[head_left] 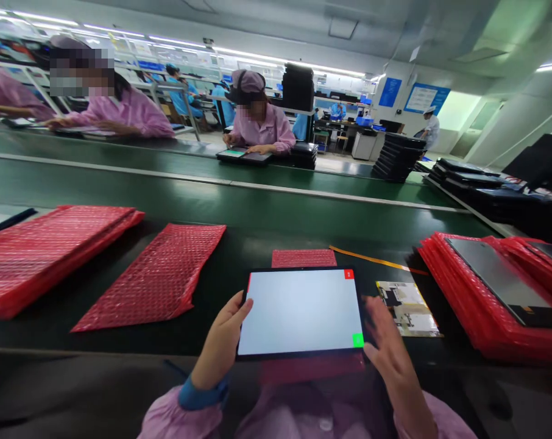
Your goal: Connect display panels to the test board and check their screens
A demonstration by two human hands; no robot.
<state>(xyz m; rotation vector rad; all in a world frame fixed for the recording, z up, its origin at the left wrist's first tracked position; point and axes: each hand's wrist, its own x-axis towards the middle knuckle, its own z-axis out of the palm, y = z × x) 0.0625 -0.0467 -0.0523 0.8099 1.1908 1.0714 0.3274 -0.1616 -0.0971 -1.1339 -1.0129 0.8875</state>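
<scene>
A tablet (301, 312) with a lit, nearly white screen is held up above the dark bench's front edge. A red mark shows at its upper right corner and a green one at its lower right. My left hand (221, 341) grips the left edge, thumb on the front. At the right edge, my right hand (388, 341) has its fingers apart, slightly blurred, with the thumb close to the lower corner; whether it touches is unclear. Behind the tablet lies a small red bubble-wrap piece (303, 258). To the right lies a flat part with silver and black patches (408, 309).
Red bubble-wrap bags lie left (56, 250) and left of centre (157, 274). At right is a red-wrapped stack (477, 292) with a dark panel on top. An orange strip (371, 256) lies behind the flat part. Across the green belt (258, 201), people in pink sit working.
</scene>
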